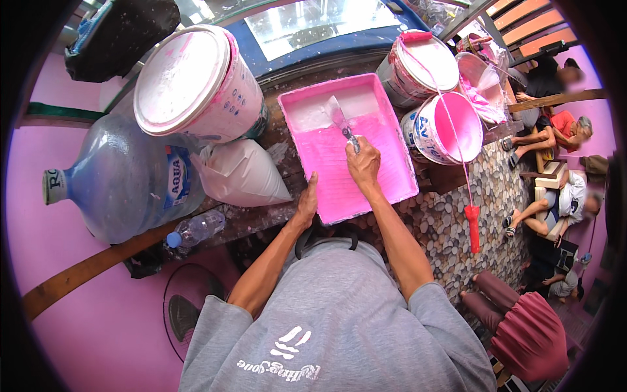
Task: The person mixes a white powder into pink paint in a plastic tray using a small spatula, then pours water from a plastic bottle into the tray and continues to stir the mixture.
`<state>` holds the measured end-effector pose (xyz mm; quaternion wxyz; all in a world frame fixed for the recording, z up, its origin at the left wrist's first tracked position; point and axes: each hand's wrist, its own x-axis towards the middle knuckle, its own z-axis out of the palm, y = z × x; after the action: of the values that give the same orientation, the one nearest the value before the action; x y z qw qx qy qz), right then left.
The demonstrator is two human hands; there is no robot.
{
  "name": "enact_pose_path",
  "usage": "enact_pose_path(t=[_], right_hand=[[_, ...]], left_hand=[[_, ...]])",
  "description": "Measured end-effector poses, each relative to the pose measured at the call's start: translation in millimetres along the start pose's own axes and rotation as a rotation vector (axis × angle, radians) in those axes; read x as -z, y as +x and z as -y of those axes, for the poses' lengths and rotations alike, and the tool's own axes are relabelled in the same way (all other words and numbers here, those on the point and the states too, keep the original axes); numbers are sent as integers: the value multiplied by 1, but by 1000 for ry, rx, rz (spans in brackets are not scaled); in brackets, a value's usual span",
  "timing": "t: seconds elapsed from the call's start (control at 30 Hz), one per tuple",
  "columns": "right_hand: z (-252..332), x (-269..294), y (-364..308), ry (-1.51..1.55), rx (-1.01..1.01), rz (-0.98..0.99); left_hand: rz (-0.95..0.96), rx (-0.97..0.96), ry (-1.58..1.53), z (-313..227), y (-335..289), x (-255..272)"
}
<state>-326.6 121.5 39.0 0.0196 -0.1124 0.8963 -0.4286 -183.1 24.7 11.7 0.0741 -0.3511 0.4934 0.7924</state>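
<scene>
A pink paint tray (400,178) lies in front of me on the wooden bench, with wet pink paint over its ribbed slope and a whitish pink pool at its far end. My right hand (364,163) is closed around the handle of a putty knife (338,117). The knife's blade points away from me, over the border between the pale pool and the brighter pink. At the tray's near left side, my left hand (308,201) grips the edge; its fingertips are partly hidden by the rim.
Left of the tray stand a lidded paint bucket (189,85), a white plastic bag (241,173), a large water jug (130,176) and a small bottle (199,228). To the right are a lidded bucket (418,68), an open pink-lined bucket (444,127) and a red-handled paint roller (473,228). Several people sit farther right.
</scene>
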Motion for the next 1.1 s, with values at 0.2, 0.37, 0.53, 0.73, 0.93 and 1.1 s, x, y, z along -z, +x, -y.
enact_pose_path(t=[0.2, 0.37, 0.53, 0.73, 0.93, 1.1], right_hand=[[7, -12, -11, 182, -161, 197], [13, -26, -15, 228, -189, 141], [18, -30, -7, 171, -103, 18], [15, -16, -3, 251, -176, 41], [-2, -16, 1, 117, -148, 149], [-4, 3, 5, 178, -163, -71]], left_hand=[[-18, 61, 34, -6, -2, -2], [-25, 78, 59, -7, -2, -3], [-62, 86, 105, -12, -4, -5], [-19, 70, 82, -12, -4, -5], [18, 72, 62, -7, 0, -3], [55, 51, 22, -8, 0, -3]])
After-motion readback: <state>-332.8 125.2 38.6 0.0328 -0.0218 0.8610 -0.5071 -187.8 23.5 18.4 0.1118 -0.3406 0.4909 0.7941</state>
